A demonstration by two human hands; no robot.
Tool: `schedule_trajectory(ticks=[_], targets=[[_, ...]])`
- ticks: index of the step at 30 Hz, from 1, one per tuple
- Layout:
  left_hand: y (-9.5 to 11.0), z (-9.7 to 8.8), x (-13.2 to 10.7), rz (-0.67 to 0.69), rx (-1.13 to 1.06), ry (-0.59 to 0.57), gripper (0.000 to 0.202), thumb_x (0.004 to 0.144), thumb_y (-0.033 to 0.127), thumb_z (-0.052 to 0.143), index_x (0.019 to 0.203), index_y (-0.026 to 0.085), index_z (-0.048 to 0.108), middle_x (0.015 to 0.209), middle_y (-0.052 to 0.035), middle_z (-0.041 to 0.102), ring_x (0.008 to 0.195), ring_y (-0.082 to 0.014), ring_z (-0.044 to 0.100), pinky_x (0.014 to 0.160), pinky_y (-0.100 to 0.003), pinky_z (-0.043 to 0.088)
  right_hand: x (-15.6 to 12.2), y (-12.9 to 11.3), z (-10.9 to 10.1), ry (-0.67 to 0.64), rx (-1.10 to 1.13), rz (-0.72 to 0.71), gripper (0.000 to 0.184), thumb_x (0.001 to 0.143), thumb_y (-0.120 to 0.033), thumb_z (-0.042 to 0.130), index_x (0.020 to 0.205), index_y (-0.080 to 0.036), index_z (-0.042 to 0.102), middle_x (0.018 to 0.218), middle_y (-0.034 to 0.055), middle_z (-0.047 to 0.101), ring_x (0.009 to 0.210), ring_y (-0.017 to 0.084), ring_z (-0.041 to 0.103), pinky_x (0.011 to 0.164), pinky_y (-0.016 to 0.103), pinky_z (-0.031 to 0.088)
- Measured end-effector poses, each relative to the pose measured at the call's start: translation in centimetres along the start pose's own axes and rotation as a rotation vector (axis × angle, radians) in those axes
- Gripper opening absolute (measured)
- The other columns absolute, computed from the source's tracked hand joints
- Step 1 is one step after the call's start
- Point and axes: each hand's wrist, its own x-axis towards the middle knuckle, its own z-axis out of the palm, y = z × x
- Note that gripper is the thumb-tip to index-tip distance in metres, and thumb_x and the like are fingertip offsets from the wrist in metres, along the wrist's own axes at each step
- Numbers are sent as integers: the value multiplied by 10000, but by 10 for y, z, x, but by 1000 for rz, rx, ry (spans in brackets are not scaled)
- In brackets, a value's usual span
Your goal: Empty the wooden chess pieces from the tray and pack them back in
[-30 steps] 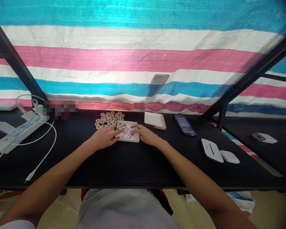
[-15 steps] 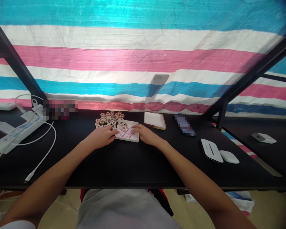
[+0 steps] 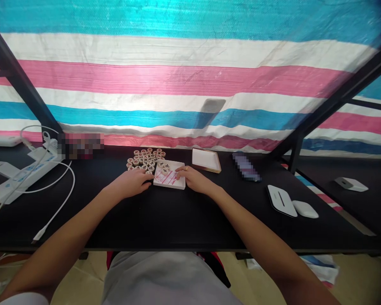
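Observation:
A small white box (image 3: 169, 178) with red lines inside lies on the black table (image 3: 165, 216), with a few round wooden game pieces at its far end. Behind and left of it sits a heap of several round wooden pieces (image 3: 144, 159) marked in red and black. My left hand (image 3: 133, 183) rests palm down just left of the box, fingers loosely curled by the nearest pieces. My right hand (image 3: 192, 178) grips the box's right edge; a ring shows on one finger.
A second white tray with a tan rim (image 3: 206, 160) lies right of the box. A power strip with white cables (image 3: 25, 171) is at the left. Two white devices (image 3: 292, 203) lie at the right, another (image 3: 351, 183) on the neighbouring table. A striped tarpaulin hangs behind.
My left hand has slid leftward off the box, uncovering its red-lined inside. The right hand has stayed on the box's right edge.

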Motion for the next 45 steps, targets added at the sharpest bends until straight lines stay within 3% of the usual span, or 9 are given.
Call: schedule_trajectory(ticks=[9,23,31,36,40,45], targets=[[0,3,-1,-9,-42,-29,363,922,361,414,1256,267,522,1120,-74,643,989,-233,627,764,-298,474,1,-4,-2,-3,11,1,476,681,104,369,918,-182,667,1179,104,604,1121,222,542,959,409,449],[-3,5,3,-41,-48,-66,331,931,381,391,1168,224,562,1105,-82,643,958,-225,629,717,-274,464,0,-2,-1,-5,4,-11,464,685,99,385,935,-175,664,1168,107,610,1114,219,541,964,396,447],[-1,3,3,-13,-79,-63,203,895,318,429,836,197,581,857,-43,668,782,-185,622,622,-244,417,1,-1,0,2,2,-15,486,675,105,367,922,-183,670,1113,93,628,1075,213,551,944,394,456],[0,13,8,8,-75,-76,191,879,312,454,813,201,595,861,-44,677,783,-191,629,605,-250,421,1,-4,-3,-5,15,-2,499,664,105,357,920,-186,671,1078,85,641,1071,209,552,939,385,459],[2,20,14,-30,-10,-20,303,908,331,378,748,194,596,786,-59,674,750,-201,638,595,-263,425,1,-5,-3,5,34,6,503,662,102,360,924,-189,676,1086,83,640,1057,203,560,936,383,460],[0,22,16,-38,18,19,304,907,329,373,739,190,585,799,-71,675,754,-217,640,595,-281,427,1,-5,-3,-1,15,-1,488,668,100,354,915,-177,671,1070,89,648,1050,208,562,933,384,462]])
